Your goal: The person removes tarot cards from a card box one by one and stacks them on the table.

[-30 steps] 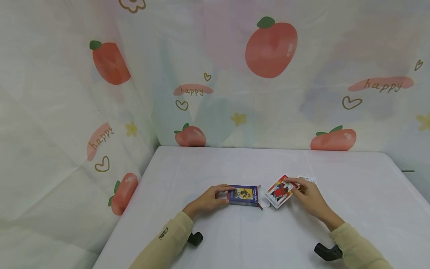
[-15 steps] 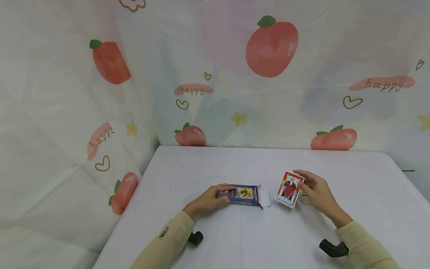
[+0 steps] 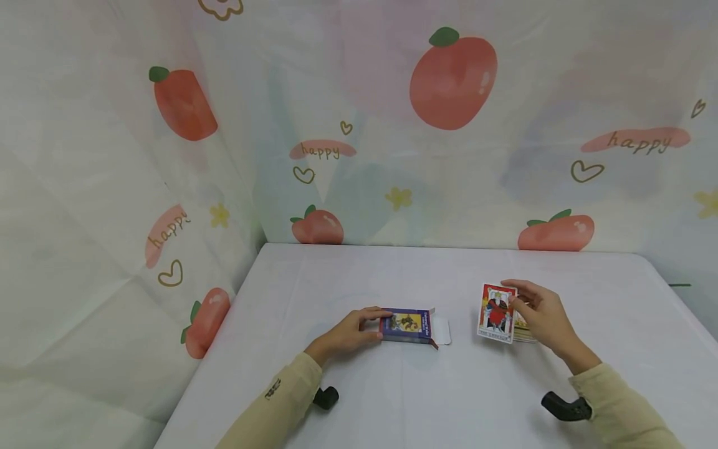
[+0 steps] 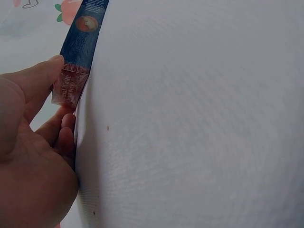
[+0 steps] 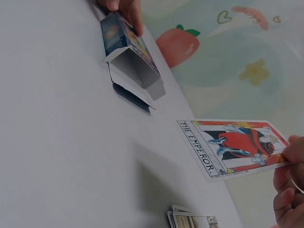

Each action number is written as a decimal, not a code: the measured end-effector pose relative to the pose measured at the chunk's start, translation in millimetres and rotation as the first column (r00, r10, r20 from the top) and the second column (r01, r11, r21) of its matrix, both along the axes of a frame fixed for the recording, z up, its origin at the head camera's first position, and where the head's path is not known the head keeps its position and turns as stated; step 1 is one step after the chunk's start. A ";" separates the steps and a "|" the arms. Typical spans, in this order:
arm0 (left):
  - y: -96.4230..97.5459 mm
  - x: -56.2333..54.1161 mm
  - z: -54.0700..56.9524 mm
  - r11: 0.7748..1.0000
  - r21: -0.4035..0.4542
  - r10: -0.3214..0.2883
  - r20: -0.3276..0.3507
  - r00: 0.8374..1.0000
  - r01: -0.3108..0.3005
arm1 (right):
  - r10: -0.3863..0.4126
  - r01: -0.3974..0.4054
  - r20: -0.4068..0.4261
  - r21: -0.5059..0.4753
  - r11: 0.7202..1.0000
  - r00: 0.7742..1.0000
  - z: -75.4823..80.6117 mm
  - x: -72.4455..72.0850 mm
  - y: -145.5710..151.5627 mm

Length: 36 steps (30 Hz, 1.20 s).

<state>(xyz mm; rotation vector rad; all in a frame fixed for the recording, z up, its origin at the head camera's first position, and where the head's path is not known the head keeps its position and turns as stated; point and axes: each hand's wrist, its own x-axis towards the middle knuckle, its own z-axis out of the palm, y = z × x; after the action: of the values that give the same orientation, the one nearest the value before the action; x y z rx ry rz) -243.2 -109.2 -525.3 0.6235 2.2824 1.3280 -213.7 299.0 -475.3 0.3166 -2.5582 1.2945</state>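
My left hand (image 3: 350, 330) grips the left end of a purple-blue card box (image 3: 406, 325) that lies on the table. In the left wrist view, the thumb and fingers pinch its end, which is wrapped in clear film. The right wrist view shows the box's open mouth (image 5: 135, 66) with its flaps folded out; the part seen inside is bare. My right hand (image 3: 545, 317) pinches a tarot card (image 5: 237, 149) by one edge, "The Emperor", raised above the table. Partly hidden behind it, a stack of cards (image 3: 524, 330) rests on the table.
A white cloth covers the table (image 3: 392, 386). Behind and to the left hangs a pale curtain (image 3: 370, 174) printed with fruit, hearts and flowers. A curved black piece (image 3: 566, 408) sits at the right wrist, and another black piece (image 3: 326, 398) at the left.
My right hand has moved right with the Emperor card, away from the box. The card has turned more upright. The left hand and the box have stayed put.
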 end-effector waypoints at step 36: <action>-0.5 1.3 -2.1 1.000 -0.002 0.013 0.007 1.000 -0.013 | -0.116 0.134 0.288 -0.042 0.990 0.950 -9.0 -23.9 38.6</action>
<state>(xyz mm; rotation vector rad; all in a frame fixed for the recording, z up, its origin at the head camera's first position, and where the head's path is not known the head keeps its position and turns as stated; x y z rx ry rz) -241.9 -109.7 -527.4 0.6036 2.2850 1.3319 -237.6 337.6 -484.3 -0.0506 -2.7104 1.4597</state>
